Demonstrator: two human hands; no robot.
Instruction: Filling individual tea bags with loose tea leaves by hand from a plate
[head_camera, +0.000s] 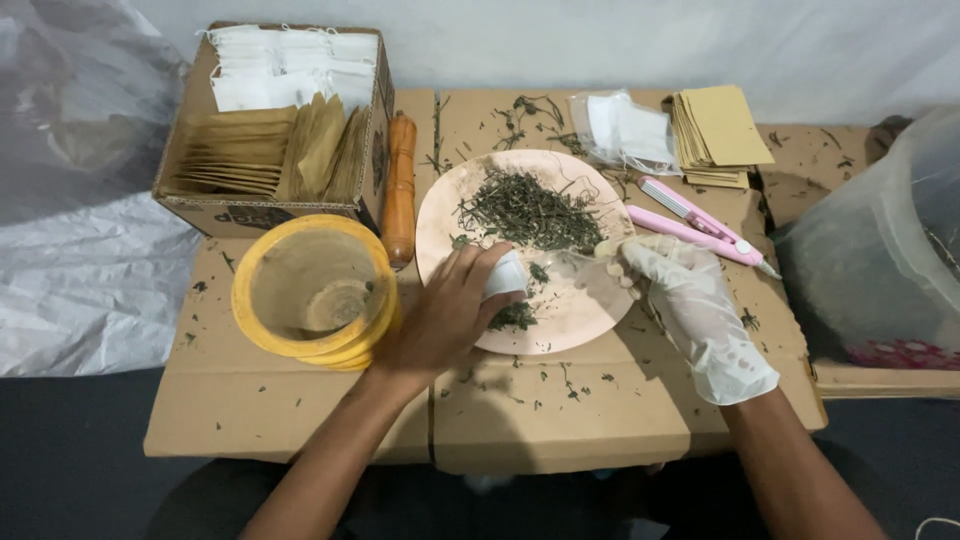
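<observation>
Two hands meet over the pink plate (590, 320) near the middle of the flattened cardboard sheet (300, 410). The bare left hand (445, 315) is closed around a small white filter bag (505, 277), its mouth turned toward the pile of dried green herb (525, 210) on the plate. The gloved right hand (690, 300) pinches a clear plastic scoop (585, 258) tipped at the bag. Filling goes best, I judge, with the bag mouth held wide and low over the plate so spilled leaf lands there. A yellow sieve (315, 290) sits toward the left edge, a pink sealer (695, 222) toward the right, and a box of envelopes (270, 125) at the far left corner.
</observation>
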